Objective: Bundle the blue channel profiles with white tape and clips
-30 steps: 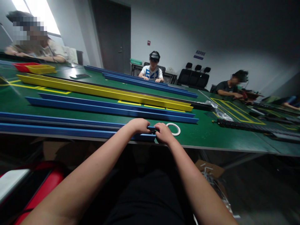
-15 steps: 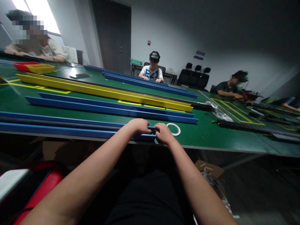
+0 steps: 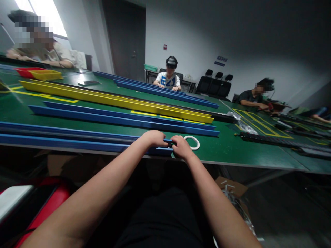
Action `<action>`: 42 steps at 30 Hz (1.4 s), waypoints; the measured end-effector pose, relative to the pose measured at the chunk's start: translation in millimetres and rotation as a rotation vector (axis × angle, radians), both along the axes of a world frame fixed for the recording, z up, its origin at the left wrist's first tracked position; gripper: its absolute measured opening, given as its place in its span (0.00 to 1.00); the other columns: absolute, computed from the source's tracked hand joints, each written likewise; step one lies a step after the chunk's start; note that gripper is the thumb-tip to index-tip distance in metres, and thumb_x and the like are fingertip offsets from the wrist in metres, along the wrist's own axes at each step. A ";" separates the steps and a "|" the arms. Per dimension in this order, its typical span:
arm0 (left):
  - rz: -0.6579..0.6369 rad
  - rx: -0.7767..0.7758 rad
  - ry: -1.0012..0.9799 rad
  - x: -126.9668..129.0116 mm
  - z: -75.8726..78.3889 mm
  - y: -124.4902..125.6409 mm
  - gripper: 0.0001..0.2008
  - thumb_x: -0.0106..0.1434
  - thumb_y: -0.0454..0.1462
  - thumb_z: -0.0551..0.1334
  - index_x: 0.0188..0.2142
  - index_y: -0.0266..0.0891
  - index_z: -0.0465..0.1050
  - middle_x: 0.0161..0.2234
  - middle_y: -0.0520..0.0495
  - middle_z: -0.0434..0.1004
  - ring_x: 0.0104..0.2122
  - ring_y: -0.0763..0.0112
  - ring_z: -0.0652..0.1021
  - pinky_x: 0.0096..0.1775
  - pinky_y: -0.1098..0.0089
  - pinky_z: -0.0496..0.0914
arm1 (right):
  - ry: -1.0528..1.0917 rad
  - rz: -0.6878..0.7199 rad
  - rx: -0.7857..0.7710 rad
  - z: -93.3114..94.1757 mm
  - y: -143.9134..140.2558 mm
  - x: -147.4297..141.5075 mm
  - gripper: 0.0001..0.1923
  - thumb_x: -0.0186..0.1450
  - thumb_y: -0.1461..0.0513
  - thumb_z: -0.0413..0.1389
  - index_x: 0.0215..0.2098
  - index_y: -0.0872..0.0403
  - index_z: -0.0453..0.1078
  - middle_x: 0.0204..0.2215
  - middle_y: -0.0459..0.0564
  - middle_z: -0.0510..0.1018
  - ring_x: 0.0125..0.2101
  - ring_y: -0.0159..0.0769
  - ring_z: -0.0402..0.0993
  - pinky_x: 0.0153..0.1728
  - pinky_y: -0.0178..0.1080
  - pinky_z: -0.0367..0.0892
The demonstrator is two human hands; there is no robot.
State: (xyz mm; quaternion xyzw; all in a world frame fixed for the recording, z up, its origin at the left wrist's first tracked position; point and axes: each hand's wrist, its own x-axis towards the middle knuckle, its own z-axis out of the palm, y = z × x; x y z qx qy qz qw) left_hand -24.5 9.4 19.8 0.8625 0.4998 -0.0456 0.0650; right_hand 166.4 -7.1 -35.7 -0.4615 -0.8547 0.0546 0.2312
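Hardly anything has moved since the earlier frame: the view has shifted very slightly, and both hands keep the same place against the near rails (image 3: 64, 143). That lack of change suggests slow, close fingerwork at one spot, with no visible result so far.

Those rails lie along the bench (image 3: 232, 151) at its near edge, running out of view at the left; their right ends are under the hands. Between the fingertips shows a small dark piece (image 3: 169, 145), too small to identify. The left hand (image 3: 154, 138) is curled, its thumb and fingers pinching that piece from the left. The right hand (image 3: 181, 146) comes in from the other side with fingers bent, its tips almost meeting the left's; whether it pinches anything or only presses, I cannot tell.

Just beside the right hand, further toward the bench's right end, a white ring (image 3: 199, 144) lies flat. Beyond the near rails, toward the far edge, come more blue rails (image 3: 116, 120), then a yellow rail (image 3: 116, 102), all apart from the hands. A co-worker (image 3: 169, 80) sits across, at the far edge.
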 end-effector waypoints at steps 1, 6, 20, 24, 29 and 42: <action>-0.005 -0.003 0.001 -0.3 -0.1 0.0 0.26 0.56 0.57 0.54 0.39 0.41 0.78 0.35 0.40 0.82 0.34 0.59 0.79 0.35 0.67 0.69 | -0.001 -0.002 -0.005 0.3 -0.2 -0.2 0.16 0.56 0.70 0.50 0.39 0.54 0.73 0.41 0.50 0.76 0.44 0.37 0.66 0.49 0.38 0.61; -0.033 0.029 -0.009 -2.4 -1.0 -0.9 0.23 0.56 0.54 0.56 0.40 0.42 0.78 0.36 0.41 0.82 0.35 0.58 0.79 0.35 0.67 0.69 | -0.005 0.001 -0.008 1.4 -0.6 -0.9 0.16 0.56 0.70 0.50 0.40 0.54 0.73 0.42 0.51 0.76 0.44 0.37 0.66 0.49 0.39 0.61; -0.125 0.025 -0.084 -9.0 -8.6 6.2 0.21 0.59 0.49 0.54 0.41 0.42 0.79 0.37 0.41 0.82 0.35 0.60 0.79 0.35 0.68 0.68 | 0.190 -0.082 -0.093 28.5 -30.2 -39.4 0.19 0.71 0.52 0.42 0.45 0.52 0.70 0.41 0.50 0.77 0.43 0.35 0.71 0.44 0.35 0.62; -0.180 -0.009 -0.082 -9.6 -5.7 5.6 0.17 0.58 0.43 0.54 0.39 0.41 0.79 0.38 0.41 0.82 0.35 0.61 0.79 0.35 0.68 0.68 | -0.046 -0.213 -0.040 31.0 -34.5 -56.8 0.22 0.72 0.50 0.39 0.44 0.52 0.70 0.40 0.53 0.78 0.41 0.37 0.72 0.42 0.37 0.62; -0.158 0.016 -0.120 -10.7 0.3 -0.9 0.18 0.59 0.43 0.54 0.39 0.40 0.79 0.38 0.40 0.82 0.35 0.62 0.79 0.34 0.69 0.68 | -0.179 -0.249 0.034 27.1 -32.3 -59.9 0.22 0.73 0.56 0.36 0.42 0.54 0.70 0.39 0.55 0.77 0.41 0.38 0.72 0.43 0.38 0.63; -0.212 0.041 -0.174 -15.9 -8.7 4.6 0.14 0.57 0.43 0.58 0.37 0.41 0.77 0.36 0.43 0.82 0.33 0.65 0.79 0.33 0.71 0.67 | -0.199 -0.252 0.068 24.0 -32.0 -58.3 0.20 0.73 0.59 0.36 0.42 0.55 0.69 0.39 0.56 0.77 0.42 0.39 0.72 0.44 0.39 0.63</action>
